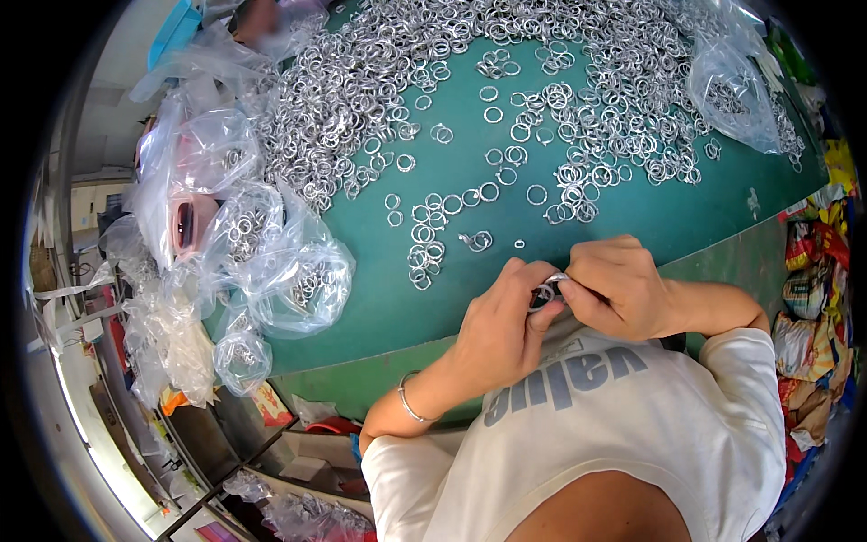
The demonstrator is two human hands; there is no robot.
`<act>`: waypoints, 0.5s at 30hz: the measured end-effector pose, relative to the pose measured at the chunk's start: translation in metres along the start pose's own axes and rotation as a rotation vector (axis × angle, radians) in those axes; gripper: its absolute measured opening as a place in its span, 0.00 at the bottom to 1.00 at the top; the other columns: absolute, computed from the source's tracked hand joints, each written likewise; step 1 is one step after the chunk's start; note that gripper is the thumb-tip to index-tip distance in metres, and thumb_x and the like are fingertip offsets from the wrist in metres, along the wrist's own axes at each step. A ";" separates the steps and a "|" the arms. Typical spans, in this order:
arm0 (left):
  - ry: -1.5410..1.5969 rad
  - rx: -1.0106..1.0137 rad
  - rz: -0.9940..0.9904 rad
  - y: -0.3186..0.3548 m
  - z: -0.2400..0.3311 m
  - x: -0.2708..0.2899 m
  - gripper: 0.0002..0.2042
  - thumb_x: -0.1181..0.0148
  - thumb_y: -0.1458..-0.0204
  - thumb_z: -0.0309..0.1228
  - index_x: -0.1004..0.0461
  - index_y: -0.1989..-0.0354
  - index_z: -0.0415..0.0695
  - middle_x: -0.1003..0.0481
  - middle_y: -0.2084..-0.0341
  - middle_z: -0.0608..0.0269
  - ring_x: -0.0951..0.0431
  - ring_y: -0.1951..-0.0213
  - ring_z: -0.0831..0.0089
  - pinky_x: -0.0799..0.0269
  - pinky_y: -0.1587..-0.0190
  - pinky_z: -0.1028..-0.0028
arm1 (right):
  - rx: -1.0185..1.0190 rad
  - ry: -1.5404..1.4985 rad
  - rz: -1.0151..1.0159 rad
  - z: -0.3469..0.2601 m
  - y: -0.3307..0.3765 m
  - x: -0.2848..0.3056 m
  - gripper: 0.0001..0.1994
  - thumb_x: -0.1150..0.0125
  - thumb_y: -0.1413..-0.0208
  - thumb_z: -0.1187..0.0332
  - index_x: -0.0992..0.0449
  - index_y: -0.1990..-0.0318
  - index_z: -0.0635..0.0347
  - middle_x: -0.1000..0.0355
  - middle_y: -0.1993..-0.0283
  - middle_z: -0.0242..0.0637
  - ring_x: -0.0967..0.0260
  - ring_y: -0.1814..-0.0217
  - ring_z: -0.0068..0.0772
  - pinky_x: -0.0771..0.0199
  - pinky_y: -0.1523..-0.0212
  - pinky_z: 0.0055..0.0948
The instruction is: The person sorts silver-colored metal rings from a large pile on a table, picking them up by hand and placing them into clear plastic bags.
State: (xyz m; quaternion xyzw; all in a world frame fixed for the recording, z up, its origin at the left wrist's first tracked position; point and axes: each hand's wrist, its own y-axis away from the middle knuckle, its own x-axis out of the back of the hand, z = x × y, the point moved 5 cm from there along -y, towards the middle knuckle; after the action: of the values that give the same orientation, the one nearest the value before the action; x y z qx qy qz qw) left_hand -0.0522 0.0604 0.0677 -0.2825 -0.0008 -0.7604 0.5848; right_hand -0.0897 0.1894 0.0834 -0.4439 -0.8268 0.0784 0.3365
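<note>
Silvery rings [545,297] are sitting between the left hand [502,316] and the right hand [619,285], near the front edge of the green table [397,312]; the fingers are partly hiding them, so their number is hard to tell. The left hand is pinching them narrowly between thumb and fingertips. The right hand is gripping their right-hand edge with thumb and forefinger, its other fingers curling toward the palm. A bracelet [408,398] is circling the left forearm near the wrist. Just beyond the fingertips, a tiny oblong piece [519,243] is lying, with a small cluster [476,241] of ring pieces resting to its left. Well left of the left hand, clear plastic bags [330,303] are holding more rings. A large heap of rings [361,99] is spreading far beyond both hands. Right of the right hand, colourful packages [802,348] are lying past the table.
</note>
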 end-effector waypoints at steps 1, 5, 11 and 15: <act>0.013 -0.019 0.011 0.002 0.000 0.000 0.11 0.47 0.47 0.26 0.37 0.57 0.36 0.33 0.72 0.51 0.33 0.79 0.58 0.35 0.78 0.68 | 0.017 0.005 0.012 0.000 0.001 -0.001 0.09 0.43 0.54 0.78 0.36 0.81 0.63 0.42 0.85 0.37 0.43 0.86 0.38 0.43 0.86 0.33; 0.133 0.149 -0.032 0.005 -0.007 0.004 0.10 0.50 0.46 0.23 0.35 0.55 0.35 0.29 0.69 0.58 0.32 0.74 0.74 0.34 0.73 0.78 | 0.052 0.104 0.028 0.001 0.000 0.000 0.08 0.41 0.57 0.78 0.35 0.79 0.63 0.40 0.82 0.37 0.41 0.85 0.37 0.41 0.86 0.33; 0.383 0.359 0.074 -0.001 -0.017 0.004 0.11 0.47 0.48 0.20 0.30 0.56 0.36 0.27 0.72 0.58 0.28 0.77 0.75 0.32 0.72 0.80 | 0.174 0.317 0.071 0.004 -0.004 0.007 0.08 0.38 0.62 0.73 0.31 0.74 0.63 0.38 0.78 0.34 0.38 0.80 0.34 0.39 0.84 0.30; 0.147 0.192 0.062 -0.007 -0.005 0.003 0.12 0.47 0.50 0.18 0.29 0.55 0.33 0.27 0.73 0.62 0.29 0.76 0.81 0.31 0.73 0.82 | 0.310 0.391 0.032 0.005 0.003 0.010 0.08 0.41 0.64 0.72 0.30 0.73 0.62 0.40 0.78 0.33 0.39 0.79 0.31 0.39 0.83 0.29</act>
State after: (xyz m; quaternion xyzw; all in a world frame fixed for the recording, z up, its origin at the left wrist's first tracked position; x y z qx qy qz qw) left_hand -0.0614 0.0587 0.0670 -0.1685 -0.0219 -0.7572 0.6307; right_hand -0.0947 0.2000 0.0835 -0.4070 -0.7169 0.1222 0.5528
